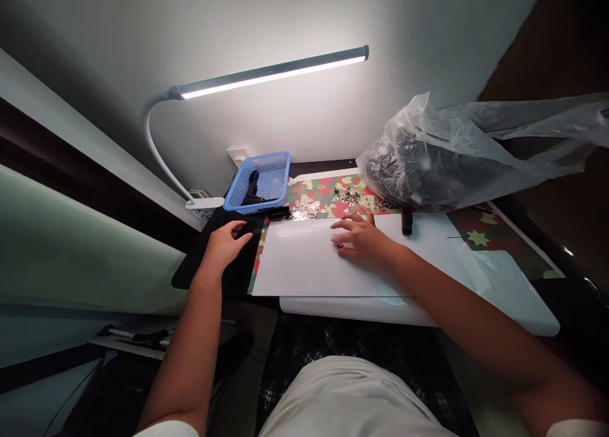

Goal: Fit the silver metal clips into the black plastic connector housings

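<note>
My left hand (225, 242) rests on a black cloth (216, 262) at the table's left edge, its fingers curled down onto the fabric. My right hand (359, 237) lies on a white sheet of paper (304, 266), fingers spread and bent, fingertips pressing the sheet near its far edge. I cannot make out anything held under them. Just beyond the sheet lie several small shiny metal pieces (307, 210) scattered on a mat patterned in red, green and cream (328, 193).
A blue plastic basket (278, 170) with dark items stands behind my left hand. A clear plastic bag of dark parts (428, 164) fills the far right. A lit white desk lamp (266, 75) arches overhead. A small black object (406, 221) lies by the sheet.
</note>
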Demonstrator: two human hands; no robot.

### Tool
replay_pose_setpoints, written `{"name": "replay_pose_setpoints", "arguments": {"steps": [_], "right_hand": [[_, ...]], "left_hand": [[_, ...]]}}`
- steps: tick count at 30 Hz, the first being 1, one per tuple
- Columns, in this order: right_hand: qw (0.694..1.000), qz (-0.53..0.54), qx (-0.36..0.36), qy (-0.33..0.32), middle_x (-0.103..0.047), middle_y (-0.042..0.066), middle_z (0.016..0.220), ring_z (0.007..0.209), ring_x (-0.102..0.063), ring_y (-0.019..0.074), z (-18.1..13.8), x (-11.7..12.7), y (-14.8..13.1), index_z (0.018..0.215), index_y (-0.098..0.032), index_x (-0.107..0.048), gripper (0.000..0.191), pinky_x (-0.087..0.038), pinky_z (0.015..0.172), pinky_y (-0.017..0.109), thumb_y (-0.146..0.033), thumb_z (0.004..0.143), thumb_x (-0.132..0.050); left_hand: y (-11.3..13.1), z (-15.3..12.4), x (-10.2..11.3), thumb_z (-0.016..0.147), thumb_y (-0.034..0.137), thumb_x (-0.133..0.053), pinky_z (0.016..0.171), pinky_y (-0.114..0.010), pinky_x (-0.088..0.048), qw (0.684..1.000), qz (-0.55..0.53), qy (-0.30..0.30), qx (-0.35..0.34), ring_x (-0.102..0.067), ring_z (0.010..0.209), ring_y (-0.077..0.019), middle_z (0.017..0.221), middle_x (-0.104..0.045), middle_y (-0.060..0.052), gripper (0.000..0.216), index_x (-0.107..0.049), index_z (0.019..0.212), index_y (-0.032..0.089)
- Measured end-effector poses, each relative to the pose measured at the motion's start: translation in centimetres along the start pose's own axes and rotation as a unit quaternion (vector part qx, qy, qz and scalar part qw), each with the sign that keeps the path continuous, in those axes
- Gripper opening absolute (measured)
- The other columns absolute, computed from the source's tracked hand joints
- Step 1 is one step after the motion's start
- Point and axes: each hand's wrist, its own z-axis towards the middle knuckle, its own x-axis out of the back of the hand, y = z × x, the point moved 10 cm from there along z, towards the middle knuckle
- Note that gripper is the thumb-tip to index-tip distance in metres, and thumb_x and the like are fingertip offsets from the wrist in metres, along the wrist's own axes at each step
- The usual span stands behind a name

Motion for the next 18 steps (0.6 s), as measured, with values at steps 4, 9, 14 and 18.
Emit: {"name": "replay_pose_setpoints", "arguments": {"steps": [4,9,14,18], "right_hand": [[1.000,-0.004,-0.002,-0.014,-0.064,0.003,0.135,0.136,-0.045,0.0342,-0.3,0.5,0.3,0.097,-0.033,-0.079,0.016,-0.005,0.116,0.072,-0.032,0.086,-0.068],[0.996,-0.055,-0.001,-0.072,-0.063,0.003,0.137,0.144,-0.034,0.0412,-0.7,-0.1,-0.3,0.086,-0.033,-0.081,0.019,0.002,0.111,0.078,-0.025,0.085,-0.064],[1.000,-0.018,0.000,-0.016,-0.065,0.006,0.130,0.138,-0.042,0.0363,-0.4,0.7,0.3,0.095,-0.031,-0.079,0.016,-0.006,0.116,0.072,-0.028,0.081,-0.071],[0.996,0.048,0.022,0.075,-0.072,0.008,0.108,0.111,-0.059,0.0270,0.4,1.9,1.8,0.085,-0.025,-0.076,0.007,-0.038,0.106,0.054,-0.021,0.081,-0.072]], "left_hand": [[3.2,-0.6,-0.5,0.071,0.042,-0.073,0.094,-0.040,-0.054,0.990,-0.134,-0.029,-0.034,-0.069,0.103,-0.0269,0.112,-0.074,-0.009,0.049,-0.071,0.114,0.020],[9.3,1.0,-3.9,0.065,0.038,-0.082,0.078,-0.035,-0.058,0.938,-0.323,-0.080,-0.097,-0.071,0.094,-0.0246,0.103,-0.076,-0.012,0.047,-0.073,0.106,0.017],[18.9,3.4,-9.5,0.072,0.038,-0.079,0.063,-0.027,-0.053,0.828,-0.502,-0.198,-0.151,-0.067,0.071,-0.0144,0.089,-0.074,-0.009,0.042,-0.072,0.106,0.016],[24.5,3.8,-13.8,0.070,0.031,-0.083,0.065,-0.022,-0.051,0.718,-0.625,-0.295,-0.084,-0.064,0.067,-0.0092,0.084,-0.072,-0.005,0.036,-0.071,0.099,0.014]]}}
